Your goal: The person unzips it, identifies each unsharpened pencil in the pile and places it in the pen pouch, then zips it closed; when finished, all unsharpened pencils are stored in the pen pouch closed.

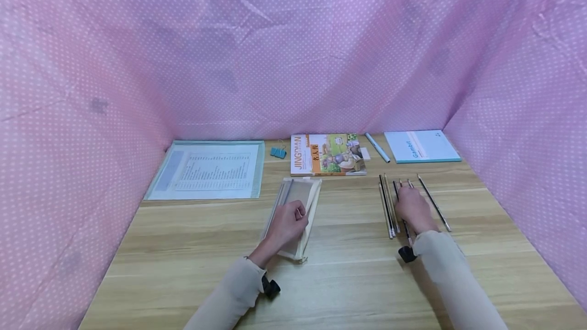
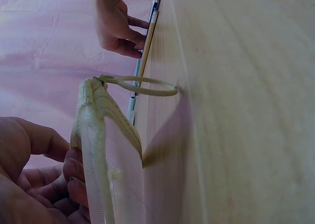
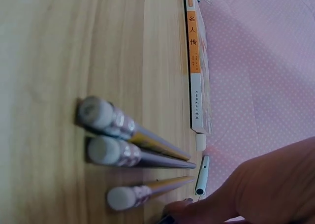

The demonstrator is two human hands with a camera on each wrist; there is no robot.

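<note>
My left hand pinches the zippered edge of a see-through mesh pencil pouch with cream trim. In the left wrist view, the pouch's edge stands up from the table between thumb and fingers, with a looped pull at its corner. Over at the right, my right hand reaches down among several pencils and grips a dark pencil, its fingertips partly hidden. To that hand's left lie more pencils side by side, eraser ends toward me. Another dark pencil lies apart on its right.
Along the back are a printed sheet in a green-edged folder, a teal binder clip, an illustrated book, a light blue pen and a blue notebook. Pink dotted cloth encloses the wooden table.
</note>
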